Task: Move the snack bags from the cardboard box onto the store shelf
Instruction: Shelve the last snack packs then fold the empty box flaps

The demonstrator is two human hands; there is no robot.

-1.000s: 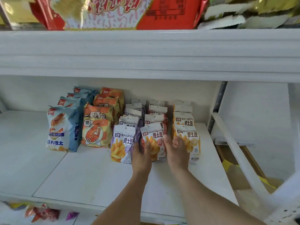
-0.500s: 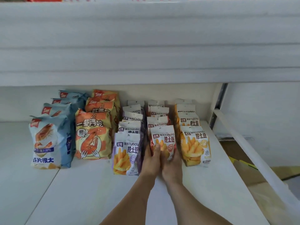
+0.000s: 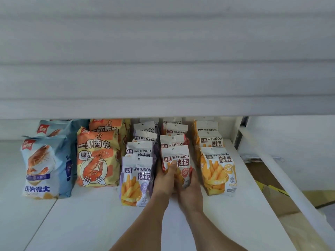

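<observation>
Rows of snack bags stand on the white shelf [image 3: 90, 223]. Both hands hold the front red-trimmed WATUDOU bag [image 3: 178, 160] of the middle row, upright. My left hand [image 3: 165, 180] grips its left side with the thumb on the front. Its lower right corner sits in my right hand [image 3: 190, 189]. A purple-trimmed WATUDOU bag [image 3: 136, 180] stands just to the left, a yellow-trimmed one [image 3: 218, 171] to the right. Further left stand orange shrimp bags [image 3: 96, 156] and blue shrimp-chip bags [image 3: 41, 167]. A cardboard box [image 3: 282, 201] shows low on the right, beyond the shelf.
The upper shelf's thick white front edge [image 3: 163, 69] fills the top half of the view and hides the back rows. A white upright and slanted bar [image 3: 272, 169] bound the shelf on the right. Bare shelf lies in front of the bags.
The view has dropped and moved closer, so the upper shelf's edge covers more. My hands came together from either side onto the middle front bag and hold it.
</observation>
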